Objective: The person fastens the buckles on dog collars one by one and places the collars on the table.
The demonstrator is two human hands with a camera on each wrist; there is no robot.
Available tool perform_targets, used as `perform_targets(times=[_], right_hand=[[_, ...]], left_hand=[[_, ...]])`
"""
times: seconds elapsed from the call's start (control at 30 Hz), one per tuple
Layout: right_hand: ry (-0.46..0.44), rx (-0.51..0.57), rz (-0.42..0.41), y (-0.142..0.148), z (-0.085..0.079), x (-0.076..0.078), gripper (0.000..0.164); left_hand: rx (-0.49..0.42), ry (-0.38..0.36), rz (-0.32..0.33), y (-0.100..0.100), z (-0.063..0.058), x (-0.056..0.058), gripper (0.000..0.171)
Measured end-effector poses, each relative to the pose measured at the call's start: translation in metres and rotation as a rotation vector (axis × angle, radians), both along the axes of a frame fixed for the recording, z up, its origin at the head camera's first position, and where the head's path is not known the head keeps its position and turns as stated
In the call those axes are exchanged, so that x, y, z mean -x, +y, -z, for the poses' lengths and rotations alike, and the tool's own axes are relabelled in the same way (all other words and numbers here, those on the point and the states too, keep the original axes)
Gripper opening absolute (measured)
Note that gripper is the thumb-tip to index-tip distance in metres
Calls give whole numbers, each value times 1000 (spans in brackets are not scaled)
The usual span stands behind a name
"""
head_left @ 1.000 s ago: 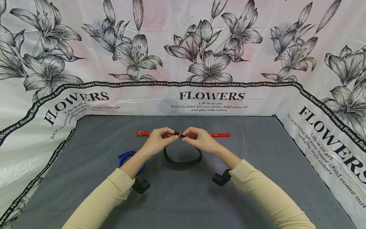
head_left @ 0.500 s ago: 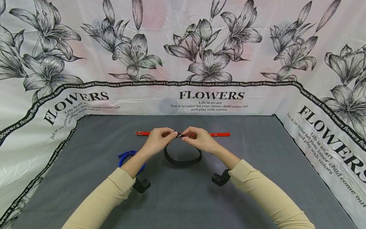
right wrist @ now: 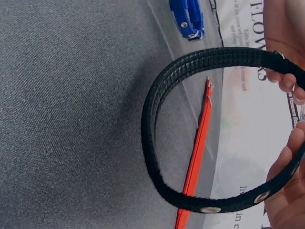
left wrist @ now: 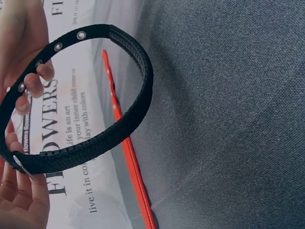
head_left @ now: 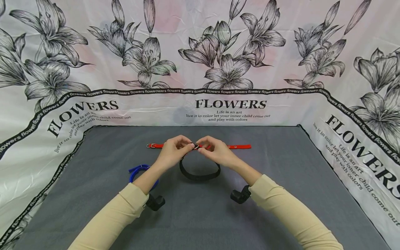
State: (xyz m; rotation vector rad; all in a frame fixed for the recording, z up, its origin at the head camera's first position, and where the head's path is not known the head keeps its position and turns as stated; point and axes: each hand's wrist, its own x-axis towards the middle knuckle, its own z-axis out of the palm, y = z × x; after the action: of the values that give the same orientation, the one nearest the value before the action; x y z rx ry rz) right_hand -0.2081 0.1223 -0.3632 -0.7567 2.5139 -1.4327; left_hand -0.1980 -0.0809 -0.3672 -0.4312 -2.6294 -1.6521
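A black collar is bent into a loop that hangs between my two hands over the table. My left hand pinches its buckle end; the metal buckle shows at those fingers in the left wrist view. With thumb and fingers, my right hand holds the other end, which has a row of metal eyelets. The fingertips of both hands nearly meet at the top of the loop and partly hide the joint. Behind the hands, a red collar lies stretched out flat, its middle hidden by them.
A coiled blue collar lies on the grey tablecloth at the left, partly behind my left forearm. A white floral cloth hangs around the back and both sides of the table.
The fingertips have drawn slightly closer together, and the black strap end that showed between them a second ago is now less visible. The red and blue collars stay where they lay.
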Motion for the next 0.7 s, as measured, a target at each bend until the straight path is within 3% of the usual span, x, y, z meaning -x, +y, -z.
perform_targets(times=[0.17,0.27,0.37,0.7], right_hand=[[1,23,-15,-4,-4,-2,25],[7,26,-22,-4,9,7,22],[1,9,-18,-5,10,7,18],[-47,-10,30,-3,10,7,16]], left_hand=[[-2,-11,12,0,0,0,17],[2,-29,8,0,0,-1,16],[-3,-52,-1,-1,-1,-1,16],[-145,-86,-45,-5,-4,1,23]])
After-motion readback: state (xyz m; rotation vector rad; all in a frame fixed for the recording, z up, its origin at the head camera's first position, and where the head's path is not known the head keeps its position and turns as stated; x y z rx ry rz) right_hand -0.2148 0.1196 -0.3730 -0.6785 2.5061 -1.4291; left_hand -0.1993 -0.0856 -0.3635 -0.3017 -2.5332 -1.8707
